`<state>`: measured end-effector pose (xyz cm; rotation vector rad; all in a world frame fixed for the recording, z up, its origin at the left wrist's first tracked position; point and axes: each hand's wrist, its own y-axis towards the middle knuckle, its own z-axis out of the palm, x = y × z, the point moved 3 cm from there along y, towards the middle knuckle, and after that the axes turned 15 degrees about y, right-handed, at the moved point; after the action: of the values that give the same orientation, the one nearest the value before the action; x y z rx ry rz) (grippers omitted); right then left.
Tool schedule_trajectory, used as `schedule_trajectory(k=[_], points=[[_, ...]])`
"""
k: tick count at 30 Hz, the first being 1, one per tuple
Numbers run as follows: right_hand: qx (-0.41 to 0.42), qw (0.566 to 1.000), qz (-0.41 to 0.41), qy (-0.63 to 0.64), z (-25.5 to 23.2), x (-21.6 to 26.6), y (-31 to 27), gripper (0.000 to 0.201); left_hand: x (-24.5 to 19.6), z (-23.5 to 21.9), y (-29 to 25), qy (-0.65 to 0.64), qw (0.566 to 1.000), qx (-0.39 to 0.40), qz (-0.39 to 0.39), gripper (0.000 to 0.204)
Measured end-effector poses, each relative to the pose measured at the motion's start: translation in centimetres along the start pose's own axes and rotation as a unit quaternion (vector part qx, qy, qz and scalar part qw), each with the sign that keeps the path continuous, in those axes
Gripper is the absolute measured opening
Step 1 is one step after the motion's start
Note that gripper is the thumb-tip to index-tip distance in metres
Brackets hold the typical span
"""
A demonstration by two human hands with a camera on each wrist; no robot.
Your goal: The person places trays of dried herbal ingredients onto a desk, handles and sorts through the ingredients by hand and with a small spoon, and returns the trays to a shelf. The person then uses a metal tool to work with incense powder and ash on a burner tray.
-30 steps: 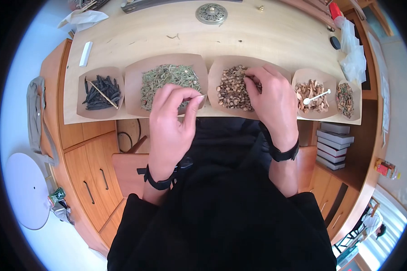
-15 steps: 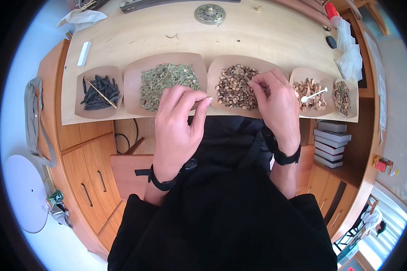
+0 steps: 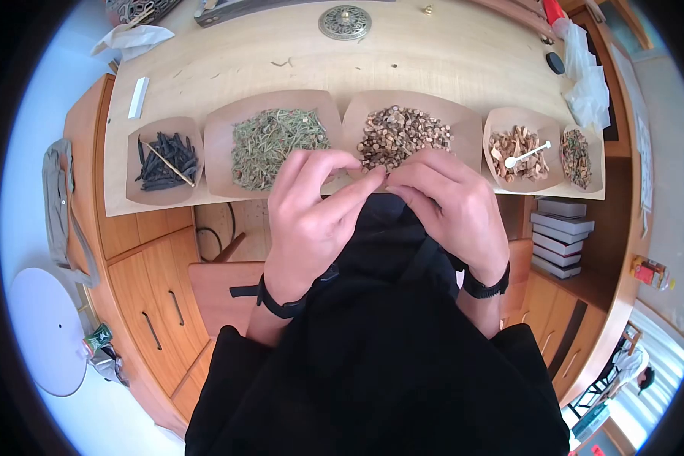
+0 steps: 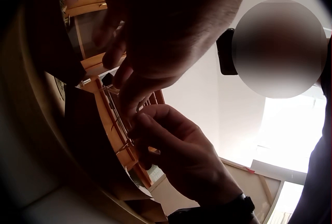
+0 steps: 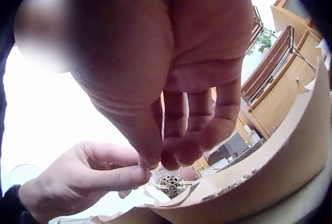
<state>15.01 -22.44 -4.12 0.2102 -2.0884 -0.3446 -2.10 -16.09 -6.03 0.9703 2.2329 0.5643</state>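
My left hand (image 3: pixel 311 216) and right hand (image 3: pixel 463 209) meet fingertip to fingertip over the front edge of the table. Each pinches with thumb and index finger at a tiny piece of dried herb, mostly covered by the fingers; I cannot tell its kind. In the right wrist view the left hand (image 5: pixel 85 180) comes in from the side to the right thumb tip. Just beyond the hands, a brown paper tray (image 3: pixel 463 114) holds round brown dried stem slices (image 3: pixel 406 129). Left of it, another paper tray (image 3: pixel 219 140) holds green dried herb (image 3: pixel 277 144).
Dark dried strips (image 3: pixel 167 163) with a thin stick across them fill the left tray. To the right lie pale shavings (image 3: pixel 518 144) with a small white spoon (image 3: pixel 526 155), then mixed herb (image 3: pixel 576 159). A round metal openwork lid (image 3: pixel 345 23) sits farther back.
My right hand has left the brown slices and moved left and toward me. My left hand has moved right, so the fingertips of both hands now meet.
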Motion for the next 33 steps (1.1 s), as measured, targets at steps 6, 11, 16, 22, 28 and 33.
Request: schedule_trajectory(k=[6, 11, 16, 22, 28, 33], points=[[-0.005, 1.000, 0.025, 0.014, -0.1, -0.5, -0.2, 0.011, 0.1, 0.0, 0.1, 0.023, 0.999, 0.000, 0.029, 0.030], [-0.005, 0.999, 0.037, 0.002, -0.5, -0.8, -0.3, 0.009, 0.0, 0.8, 0.3, 0.014, 1.000, 0.014, 0.021, 0.024], [-0.072, 0.991, 0.098, -0.055, -1.1, -1.4, -0.6, 0.008, 0.7, 0.5, -0.1, 0.020, 1.000, -0.008, 0.008, 0.023], [-0.167, 0.961, 0.182, -0.127, -3.0, -2.9, -0.3, 0.008, 4.8, -3.2, -0.1, 0.114, 0.985, -0.062, -0.116, 0.023], [-0.119, 0.975, 0.154, -0.111, -1.4, -3.0, 0.3, 0.009, 5.4, -2.3, 0.2, 0.161, 0.977, -0.014, -0.136, 0.020], [-0.095, 0.980, 0.140, -0.106, 0.0, -2.5, 0.8, 0.012, 1.8, -0.7, 1.5, 0.059, 0.992, 0.016, -0.108, 0.010]])
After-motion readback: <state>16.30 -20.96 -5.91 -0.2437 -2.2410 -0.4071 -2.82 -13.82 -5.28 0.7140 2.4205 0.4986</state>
